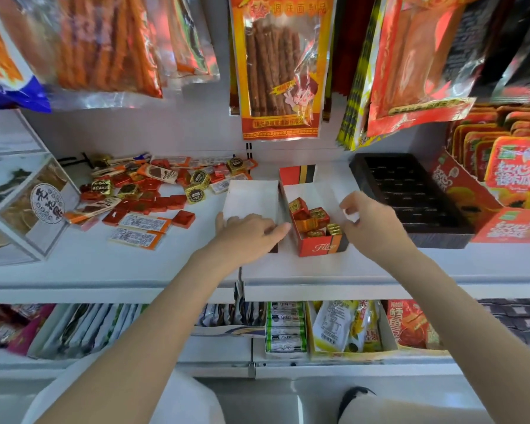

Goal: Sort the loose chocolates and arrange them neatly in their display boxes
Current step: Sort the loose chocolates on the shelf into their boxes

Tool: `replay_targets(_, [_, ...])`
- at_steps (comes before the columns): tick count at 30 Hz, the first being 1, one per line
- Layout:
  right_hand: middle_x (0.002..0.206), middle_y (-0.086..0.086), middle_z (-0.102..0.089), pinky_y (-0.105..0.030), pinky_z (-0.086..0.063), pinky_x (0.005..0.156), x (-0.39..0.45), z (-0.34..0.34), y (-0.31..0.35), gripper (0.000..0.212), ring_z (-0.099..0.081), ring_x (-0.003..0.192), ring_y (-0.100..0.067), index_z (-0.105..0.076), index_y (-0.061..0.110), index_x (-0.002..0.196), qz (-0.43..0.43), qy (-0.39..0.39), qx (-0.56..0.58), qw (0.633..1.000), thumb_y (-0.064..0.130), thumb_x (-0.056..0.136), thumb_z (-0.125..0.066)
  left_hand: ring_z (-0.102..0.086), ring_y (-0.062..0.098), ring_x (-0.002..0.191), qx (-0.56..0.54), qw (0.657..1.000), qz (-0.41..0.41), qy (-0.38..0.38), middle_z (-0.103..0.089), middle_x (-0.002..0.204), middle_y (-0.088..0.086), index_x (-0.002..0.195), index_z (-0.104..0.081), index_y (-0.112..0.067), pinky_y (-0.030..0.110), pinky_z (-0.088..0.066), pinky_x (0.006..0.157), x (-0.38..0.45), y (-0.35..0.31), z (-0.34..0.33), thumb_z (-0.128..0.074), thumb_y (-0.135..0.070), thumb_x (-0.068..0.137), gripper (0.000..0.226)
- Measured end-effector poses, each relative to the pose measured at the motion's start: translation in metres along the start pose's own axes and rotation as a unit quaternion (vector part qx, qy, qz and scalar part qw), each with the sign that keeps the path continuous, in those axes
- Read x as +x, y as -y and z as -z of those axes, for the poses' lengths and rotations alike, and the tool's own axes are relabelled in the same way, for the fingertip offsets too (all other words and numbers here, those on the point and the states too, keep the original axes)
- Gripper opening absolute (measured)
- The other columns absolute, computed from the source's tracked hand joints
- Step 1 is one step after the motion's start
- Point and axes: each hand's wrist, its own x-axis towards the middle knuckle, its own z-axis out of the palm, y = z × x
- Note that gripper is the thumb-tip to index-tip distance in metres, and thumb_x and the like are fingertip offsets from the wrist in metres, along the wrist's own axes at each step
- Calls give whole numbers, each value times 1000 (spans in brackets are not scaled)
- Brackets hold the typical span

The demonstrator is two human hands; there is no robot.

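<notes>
- Your left hand (245, 231) lies flat, fingers straight, on the white box (251, 198).
- Your right hand (364, 218) pinches the red box (315, 215) flap.

Bare shelf (172, 264) in front of the loose chocolates (153, 191) gives free passage — hanging snack bags (280, 65) crowd from above, perhaps low enough to hinder reaching.

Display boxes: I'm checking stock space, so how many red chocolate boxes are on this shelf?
2: one red display box holding chocolates between the hands; another, apparently empty, under the left hand.
</notes>
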Motion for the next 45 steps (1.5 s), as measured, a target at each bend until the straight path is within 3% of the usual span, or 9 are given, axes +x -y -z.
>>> replay_targets(4, [129, -18, -46, -47, -34, 96, 7, 15, -29, 39, -37, 115, -41, -43, 14, 128, -65, -55, -128, 988, 16, 90, -48, -46, 30, 120, 33, 999, -9, -31, -59, 117, 0, 104, -59, -27, 58, -6, 110, -3, 1, 1, -27, -58, 90, 46])
replay_targets(6, [130, -17, -47, -50, -33, 97, 5, 13, -38, 42, -31, 121, -41, -38, 16, 132, -94, -20, -156, 983, 13, 91, -46, -39, 28, 129, 49, 996, -27, -67, -49, 134, 0, 125, -48, -27, 57, -4, 111, -4, -2, 0, -32, -56, 91, 48])
replay_targets(14, [128, -14, -49, -49, -36, 94, -3, 11, -16, 36, -35, 118, -40, -49, 14, 125, -52, -9, -150, 987, 12, 89, -47, -28, 26, 137, 24, 995, -45, -90, -33, 149, 0, 142, -26, -27, 53, -9, 114, -7, 11, 6, -34, -47, 94, 52])
replay_targets(17, [122, -15, -54, -42, -37, 92, 2, 19, 13, 31, -43, 114, -39, -57, 10, 117, 30, -77, -78, 993, 11, 88, -47, -28, 25, 137, 13, 990, -14, -137, -33, 148, 1, 140, -31, -25, 50, -13, 113, -11, 32, 17, -36, -42, 94, 49])
replay_targets(20, [123, -10, -55, -24, -34, 88, 8, -4, 61, 28, -49, 114, -27, -57, 12, 117, 107, 0, 23, 994, 14, 90, -50, -22, 28, 138, 12, 984, 44, -175, -28, 150, 1, 140, -29, -27, 52, -13, 113, -17, 58, 28, -39, -39, 94, 49])
replay_targets(25, [138, -7, -46, -27, -29, 101, 22, -62, 120, 36, -42, 126, -24, -48, 17, 128, 218, 109, 19, 970, 13, 92, -48, -2, 40, 141, 10, 980, 174, -96, -5, 155, 6, 141, -19, -36, 59, -9, 111, -41, 119, 33, -45, -33, 91, 57])
replay_targets(31, [150, -8, -30, -36, -24, 109, 29, -120, 151, 50, -31, 135, -28, -33, 20, 140, 317, 174, -95, 927, 12, 92, -44, -20, 32, 130, 7, 996, 87, -20, -22, 148, 3, 143, -20, -30, 41, -27, 106, -75, 151, 34, -48, -13, 88, 64])
replay_targets(38, [121, -10, -48, -38, -27, 102, 36, -131, 155, 32, -48, 110, -32, -49, 14, 117, 309, 116, -122, 936, 15, 86, -53, -2, 25, 140, 55, 997, 53, 19, -6, 154, 1, 144, -19, -30, 44, -11, 112, -77, 157, 43, -59, -31, 82, 74])
replay_targets(45, [90, -2, -47, -30, -44, 87, 47, -112, 161, 24, -49, 88, -20, -64, 13, 106, 188, 56, 165, 967, 11, 84, -56, -42, 28, 110, 34, 997, 72, 14, -45, 119, 5, 132, -33, -24, 40, -34, 87, -69, 155, 43, -61, -31, 78, 61])
